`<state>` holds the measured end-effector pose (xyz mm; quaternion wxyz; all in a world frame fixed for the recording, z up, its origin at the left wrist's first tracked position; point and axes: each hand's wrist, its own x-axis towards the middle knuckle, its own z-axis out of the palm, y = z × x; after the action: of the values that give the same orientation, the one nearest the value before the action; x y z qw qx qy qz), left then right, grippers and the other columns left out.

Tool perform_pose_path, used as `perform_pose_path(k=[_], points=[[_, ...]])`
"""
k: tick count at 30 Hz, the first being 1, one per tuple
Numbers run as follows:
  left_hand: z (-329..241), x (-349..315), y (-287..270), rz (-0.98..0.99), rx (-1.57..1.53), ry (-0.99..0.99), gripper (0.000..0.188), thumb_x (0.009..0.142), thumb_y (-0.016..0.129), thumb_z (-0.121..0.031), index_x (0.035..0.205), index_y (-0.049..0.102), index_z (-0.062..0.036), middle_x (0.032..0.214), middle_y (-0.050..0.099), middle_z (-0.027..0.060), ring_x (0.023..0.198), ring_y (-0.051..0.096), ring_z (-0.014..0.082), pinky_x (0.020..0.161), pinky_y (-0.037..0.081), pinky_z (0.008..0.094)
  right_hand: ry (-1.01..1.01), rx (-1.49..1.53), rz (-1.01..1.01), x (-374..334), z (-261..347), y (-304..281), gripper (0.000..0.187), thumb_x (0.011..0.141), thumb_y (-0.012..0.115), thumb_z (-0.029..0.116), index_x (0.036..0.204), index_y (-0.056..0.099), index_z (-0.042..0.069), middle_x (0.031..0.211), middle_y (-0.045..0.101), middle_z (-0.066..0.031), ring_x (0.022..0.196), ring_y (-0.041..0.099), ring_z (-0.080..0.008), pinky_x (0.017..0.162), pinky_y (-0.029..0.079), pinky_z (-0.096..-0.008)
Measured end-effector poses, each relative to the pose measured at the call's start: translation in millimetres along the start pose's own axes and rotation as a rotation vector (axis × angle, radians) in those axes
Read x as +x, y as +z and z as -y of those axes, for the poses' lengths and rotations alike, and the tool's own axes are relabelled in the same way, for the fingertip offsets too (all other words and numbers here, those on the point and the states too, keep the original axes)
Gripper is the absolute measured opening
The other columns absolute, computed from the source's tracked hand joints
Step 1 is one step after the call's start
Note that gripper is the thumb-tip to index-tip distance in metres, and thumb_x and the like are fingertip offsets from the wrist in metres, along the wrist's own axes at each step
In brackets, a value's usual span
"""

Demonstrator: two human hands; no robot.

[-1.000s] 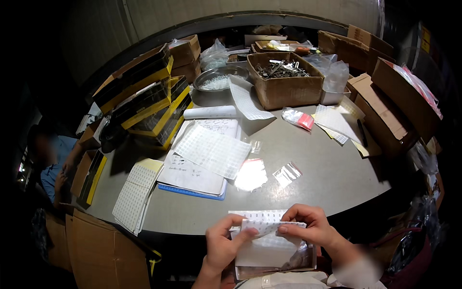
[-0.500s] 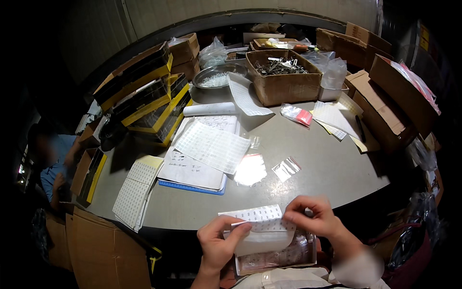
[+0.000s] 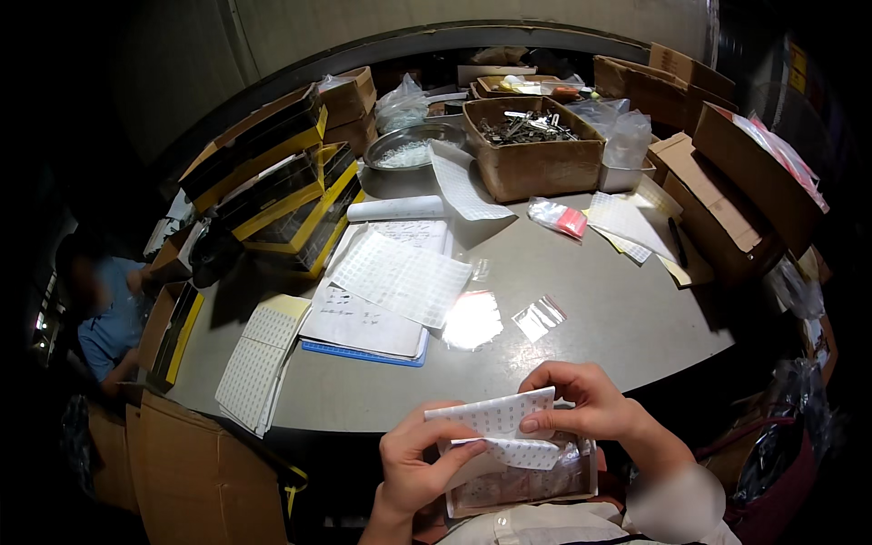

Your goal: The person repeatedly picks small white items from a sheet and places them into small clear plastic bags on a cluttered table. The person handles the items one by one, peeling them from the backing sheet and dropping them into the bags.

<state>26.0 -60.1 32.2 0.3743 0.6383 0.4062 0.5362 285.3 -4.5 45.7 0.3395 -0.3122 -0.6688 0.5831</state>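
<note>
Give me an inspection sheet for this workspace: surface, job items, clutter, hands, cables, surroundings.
Surface: grey table, brightly lit near the middle.
Job items: printed label sheet, bent, above an open shallow box holding clear plastic.
Clutter: cardboard box of metal parts, metal bowl, handwritten papers.
Hands: left hand and right hand both pinch the label sheet.
Cables: nothing seen.
Surroundings: person in blue at left; pale wall behind.

Right hand (image 3: 598, 411) farther over the label sheet (image 3: 495, 415), this now seemingly wider open than just before.
</note>
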Motion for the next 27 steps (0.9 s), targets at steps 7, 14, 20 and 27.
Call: perform_pose_path(k=[7, 14, 20, 27], points=[[-2.4, -8.7, -4.2, -0.087, -0.129, -0.121, 0.013, 0.081, 0.086, 0.005, 0.091, 0.078, 0.0034, 0.083, 0.076, 0.0099, 0.074, 0.07, 0.0119, 0.065, 0.054, 0.0231, 0.125, 0.049, 0.004, -11.9, 4.5, -3.3, 0.021, 0.098, 0.079, 0.018, 0.104, 0.073, -0.001, 0.078, 0.068, 0.0004, 0.069, 0.059, -0.0032, 0.058, 0.045, -0.0219], [-4.3, -7.0, 2.2, -0.02, -0.079, -0.108, 0.014, 0.08, 0.084, 0.01, 0.091, 0.075, 0.006, 0.087, 0.076, 0.0125, 0.079, 0.071, 0.014, 0.071, 0.055, 0.0241, 0.051, 0.017, 0.074, -1.9, 9.6, 0.0, 0.027, 0.097, 0.08, 0.019, 0.112, 0.07, -0.001, 0.094, 0.07, -0.0025, 0.085, 0.061, -0.0053, 0.07, 0.048, -0.0227], [-6.1, 4.8, 7.5, 0.068, -0.035, 0.006, 0.017, 0.078, 0.084, 0.009, 0.094, 0.078, 0.0051, 0.088, 0.076, 0.0119, 0.074, 0.068, 0.0127, 0.064, 0.05, 0.0226, -0.003, -0.16, 0.002, 0.0, 7.7, 8.3, 0.022, 0.096, 0.08, 0.019, 0.105, 0.074, 0.0, 0.084, 0.072, -0.002, 0.073, 0.06, -0.0046, 0.062, 0.047, -0.0231], [-10.4, -0.9, 3.1, -0.017, -0.033, -0.13, 0.016, 0.081, 0.084, 0.005, 0.096, 0.08, 0.0015, 0.082, 0.076, 0.0073, 0.07, 0.067, 0.0097, 0.062, 0.049, 0.0208, -0.008, -0.158, 0.017, -5.0, 12.4, 12.2, 0.02, 0.099, 0.076, 0.019, 0.101, 0.078, -0.001, 0.077, 0.074, -0.0036, 0.069, 0.06, -0.0043, 0.059, 0.046, -0.0232]])
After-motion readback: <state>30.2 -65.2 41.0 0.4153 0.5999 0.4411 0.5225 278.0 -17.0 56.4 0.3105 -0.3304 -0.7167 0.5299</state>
